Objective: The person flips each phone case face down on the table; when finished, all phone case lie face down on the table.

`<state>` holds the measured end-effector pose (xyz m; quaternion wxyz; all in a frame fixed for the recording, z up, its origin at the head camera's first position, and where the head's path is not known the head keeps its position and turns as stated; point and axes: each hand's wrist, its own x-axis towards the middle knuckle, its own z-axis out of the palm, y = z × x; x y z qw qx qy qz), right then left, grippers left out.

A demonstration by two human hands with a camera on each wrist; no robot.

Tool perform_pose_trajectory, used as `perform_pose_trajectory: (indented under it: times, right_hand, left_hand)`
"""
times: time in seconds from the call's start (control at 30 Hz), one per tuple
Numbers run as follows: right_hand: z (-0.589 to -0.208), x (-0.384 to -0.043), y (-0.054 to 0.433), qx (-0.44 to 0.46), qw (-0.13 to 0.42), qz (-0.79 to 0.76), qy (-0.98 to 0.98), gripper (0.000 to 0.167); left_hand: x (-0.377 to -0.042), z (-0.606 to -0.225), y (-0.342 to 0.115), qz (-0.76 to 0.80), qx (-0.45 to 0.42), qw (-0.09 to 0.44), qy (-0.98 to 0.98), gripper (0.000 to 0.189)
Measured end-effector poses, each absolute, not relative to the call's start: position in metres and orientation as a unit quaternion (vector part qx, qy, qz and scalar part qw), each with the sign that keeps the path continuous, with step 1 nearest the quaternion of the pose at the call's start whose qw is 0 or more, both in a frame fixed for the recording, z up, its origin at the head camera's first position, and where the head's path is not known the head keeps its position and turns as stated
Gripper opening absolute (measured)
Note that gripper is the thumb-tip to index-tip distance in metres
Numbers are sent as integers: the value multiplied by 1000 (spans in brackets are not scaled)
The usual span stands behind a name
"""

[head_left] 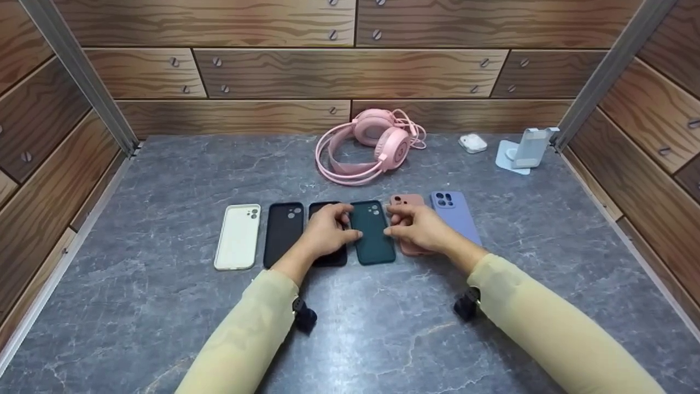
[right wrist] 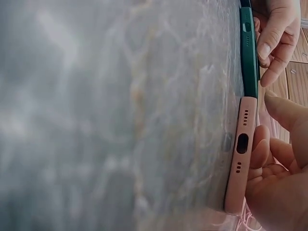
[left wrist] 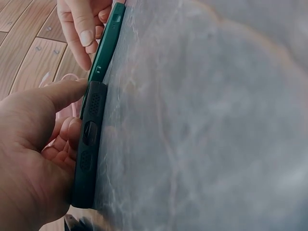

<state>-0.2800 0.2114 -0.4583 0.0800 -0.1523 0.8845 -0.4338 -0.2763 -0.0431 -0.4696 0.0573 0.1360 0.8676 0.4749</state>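
A dark green phone case (head_left: 374,235) lies flat, camera cutouts away from the person. My left hand (head_left: 326,232) is over the black case (head_left: 334,259) beside it, thumb tip at the green case's left edge, fingers loosely bent. Across from it, my right hand (head_left: 418,227) hovers over a pink case (head_left: 410,200), with thumb and index tips close to the green case's right edge. In the right wrist view, the pink case's bottom edge (right wrist: 243,125) faces the camera. Neither hand encloses a case.
In the same row lie a white case (head_left: 238,241) and another black case (head_left: 281,232) at left, with a purple case (head_left: 459,216) at right. Pink headphones (head_left: 391,150), a small white case (head_left: 473,143) and a white stand (head_left: 530,150) are farther back on the grey marbled table (head_left: 383,339).
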Motion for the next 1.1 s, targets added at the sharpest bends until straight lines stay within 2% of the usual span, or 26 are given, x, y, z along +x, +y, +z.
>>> perform_pose_trajectory:
  times: [1.1]
  right_hand:
    - [-452,-275,200,-156,97,-382,906,67]
  left_hand:
    - [-277,-469,-43,434,157,51,885,54]
